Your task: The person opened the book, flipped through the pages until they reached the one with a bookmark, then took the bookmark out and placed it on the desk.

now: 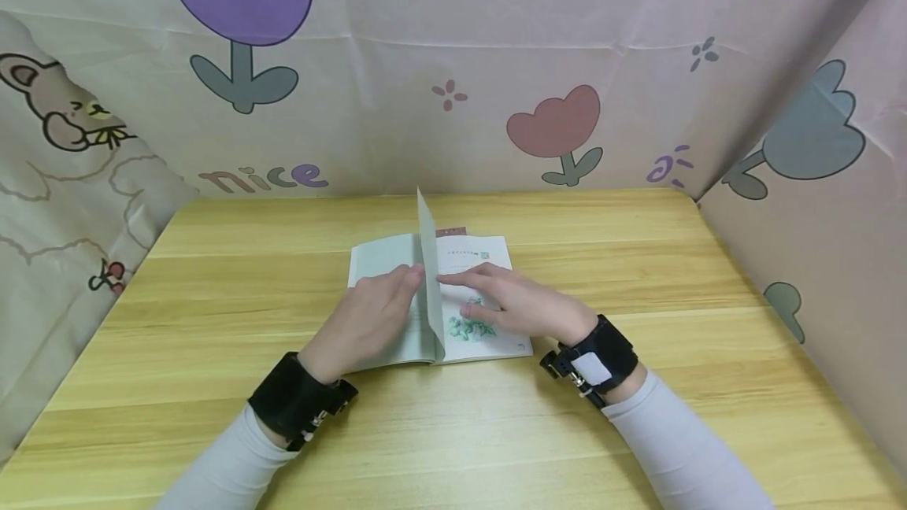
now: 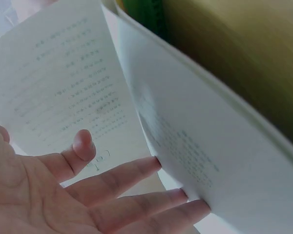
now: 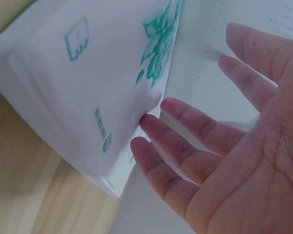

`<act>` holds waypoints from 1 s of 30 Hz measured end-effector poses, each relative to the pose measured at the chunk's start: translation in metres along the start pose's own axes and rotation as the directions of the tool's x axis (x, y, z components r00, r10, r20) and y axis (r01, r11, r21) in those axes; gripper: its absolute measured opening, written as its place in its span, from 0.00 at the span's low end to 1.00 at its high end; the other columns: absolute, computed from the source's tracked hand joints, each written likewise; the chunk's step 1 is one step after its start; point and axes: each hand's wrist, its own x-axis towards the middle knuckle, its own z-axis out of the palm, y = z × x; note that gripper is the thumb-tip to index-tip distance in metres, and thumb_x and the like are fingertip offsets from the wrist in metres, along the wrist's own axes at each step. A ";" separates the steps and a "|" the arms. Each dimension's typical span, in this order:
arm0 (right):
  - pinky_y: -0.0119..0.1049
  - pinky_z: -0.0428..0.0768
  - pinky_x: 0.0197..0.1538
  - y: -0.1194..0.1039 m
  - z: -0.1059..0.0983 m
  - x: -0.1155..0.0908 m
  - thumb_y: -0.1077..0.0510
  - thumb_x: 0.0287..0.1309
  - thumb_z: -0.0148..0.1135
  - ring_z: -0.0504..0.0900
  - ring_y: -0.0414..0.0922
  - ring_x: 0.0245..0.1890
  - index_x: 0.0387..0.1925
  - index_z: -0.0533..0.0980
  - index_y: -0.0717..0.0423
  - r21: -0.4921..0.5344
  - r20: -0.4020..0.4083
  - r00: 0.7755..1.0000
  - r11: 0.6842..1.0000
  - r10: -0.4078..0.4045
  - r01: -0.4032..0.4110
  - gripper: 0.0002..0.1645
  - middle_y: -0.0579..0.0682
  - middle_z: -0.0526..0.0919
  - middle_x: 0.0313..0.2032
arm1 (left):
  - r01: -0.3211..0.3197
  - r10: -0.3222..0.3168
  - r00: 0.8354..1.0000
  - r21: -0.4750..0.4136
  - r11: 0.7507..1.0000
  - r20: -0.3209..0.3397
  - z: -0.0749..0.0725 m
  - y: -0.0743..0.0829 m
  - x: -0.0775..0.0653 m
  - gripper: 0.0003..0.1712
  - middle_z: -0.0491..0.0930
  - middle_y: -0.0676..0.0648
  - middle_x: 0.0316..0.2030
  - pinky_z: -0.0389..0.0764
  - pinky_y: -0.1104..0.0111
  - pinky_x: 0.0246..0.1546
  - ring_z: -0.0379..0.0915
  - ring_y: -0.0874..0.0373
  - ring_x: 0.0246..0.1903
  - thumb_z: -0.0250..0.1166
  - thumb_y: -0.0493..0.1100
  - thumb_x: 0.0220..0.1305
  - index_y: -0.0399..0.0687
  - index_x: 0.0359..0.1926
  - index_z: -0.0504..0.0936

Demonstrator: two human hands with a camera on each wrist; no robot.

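An open book lies on the wooden table, one leaf standing upright near its spine. My left hand rests on the left-hand page, its fingertips against the paper in the left wrist view and its thumb side beside the raised leaf. Over the right-hand page, my right hand has its index fingertip right at the foot of that leaf. Its fingers are spread and fairly straight in the right wrist view. Green leaf artwork is printed on the page there.
A reddish-brown strip sticks out behind the book's top edge. The wooden tabletop extends on both sides. A patterned cloth hangs at the back, with more cloth at left and right. Each wrist wears a black camera band.
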 end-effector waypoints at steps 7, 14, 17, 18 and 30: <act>0.42 0.69 0.57 -0.001 0.004 0.001 0.44 0.68 0.54 0.68 0.44 0.58 0.72 0.60 0.36 -0.067 0.025 1.000 0.998 -0.004 0.006 0.33 0.50 0.71 0.60 | 0.106 -0.099 0.993 -0.099 0.989 0.068 -0.009 -0.003 0.001 0.37 0.80 0.43 0.45 0.76 0.56 0.40 0.76 0.50 0.42 0.33 0.65 0.74 0.46 0.60 0.75; 0.43 0.68 0.56 -0.002 0.005 0.001 0.43 0.65 0.56 0.68 0.45 0.57 0.72 0.61 0.38 -0.086 0.019 1.000 0.996 0.010 -0.009 0.35 0.48 0.71 0.61 | 0.121 -0.114 0.992 -0.166 0.979 0.046 -0.014 -0.007 0.002 0.12 0.76 0.50 0.25 0.67 0.66 0.22 0.70 0.57 0.23 0.52 0.47 0.67 0.47 0.38 0.79; 0.42 0.69 0.55 -0.002 0.006 0.002 0.42 0.65 0.57 0.68 0.45 0.56 0.72 0.61 0.37 -0.104 0.017 1.000 0.995 0.012 -0.010 0.36 0.48 0.71 0.60 | 0.126 -0.123 0.992 -0.133 0.983 0.031 -0.018 -0.011 0.001 0.11 0.71 0.50 0.20 0.65 0.67 0.22 0.66 0.57 0.20 0.55 0.47 0.66 0.45 0.31 0.77; 0.42 0.69 0.54 -0.001 0.007 0.002 0.42 0.65 0.57 0.68 0.45 0.55 0.72 0.61 0.36 -0.111 0.018 1.000 0.994 0.013 -0.011 0.36 0.48 0.71 0.60 | 0.135 -0.132 0.991 -0.123 0.983 0.030 -0.019 -0.012 0.000 0.12 0.68 0.50 0.18 0.64 0.67 0.21 0.64 0.57 0.19 0.55 0.47 0.65 0.45 0.30 0.77; 0.44 0.66 0.53 -0.002 0.015 0.004 0.40 0.66 0.53 0.66 0.50 0.55 0.72 0.59 0.33 -0.209 0.025 1.000 0.978 -0.006 0.012 0.35 0.54 0.68 0.61 | 0.164 -0.162 0.986 0.032 0.986 -0.045 -0.026 -0.037 -0.014 0.19 0.75 0.37 0.41 0.66 0.60 0.34 0.67 0.46 0.38 0.63 0.48 0.58 0.44 0.16 0.73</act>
